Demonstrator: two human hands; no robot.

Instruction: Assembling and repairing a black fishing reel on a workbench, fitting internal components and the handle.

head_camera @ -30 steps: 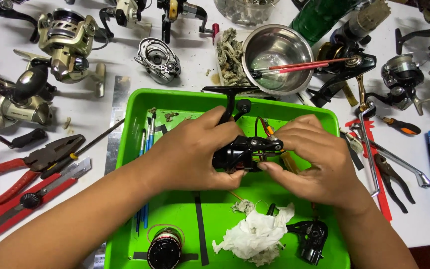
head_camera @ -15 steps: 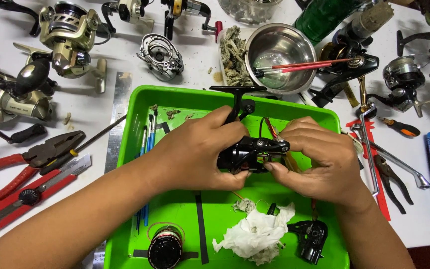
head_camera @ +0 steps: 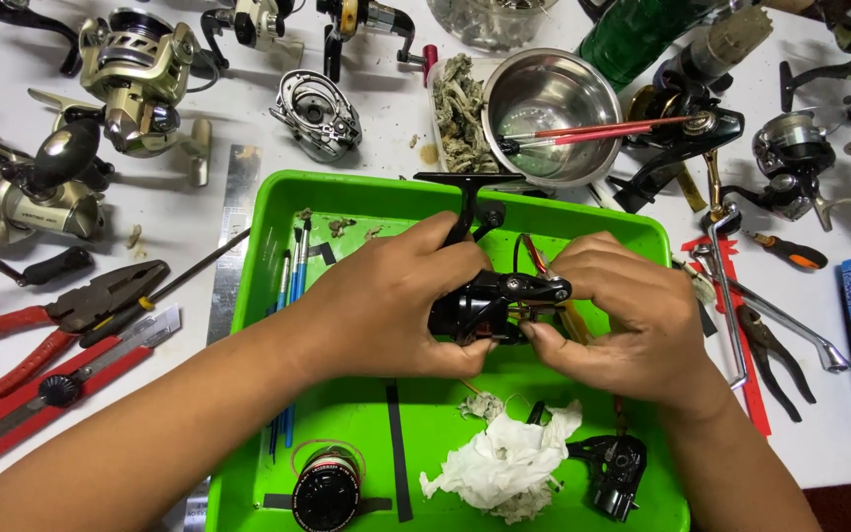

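Note:
Over a bright green tray point(head_camera: 278, 207), both of my hands hold a black fishing reel body point(head_camera: 490, 300). My left hand point(head_camera: 386, 300) wraps its left side, with the reel's foot sticking up behind the fingers. My right hand point(head_camera: 618, 315) pinches the reel's right side at its metal parts. In the tray below lie a crumpled white tissue point(head_camera: 504, 463), a black spool point(head_camera: 327, 488) and a small black reel part point(head_camera: 613, 473).
Several fishing reels point(head_camera: 135, 64) lie on the white table at the left and back. Red-handled pliers point(head_camera: 41, 325) sit left of the tray. A steel bowl point(head_camera: 549, 113) with a red-handled brush stands behind it. More tools and reels point(head_camera: 785, 158) crowd the right side.
The reel and both hands have stayed over the tray's middle. My fingers shifted slightly on the reel; the view moved a little.

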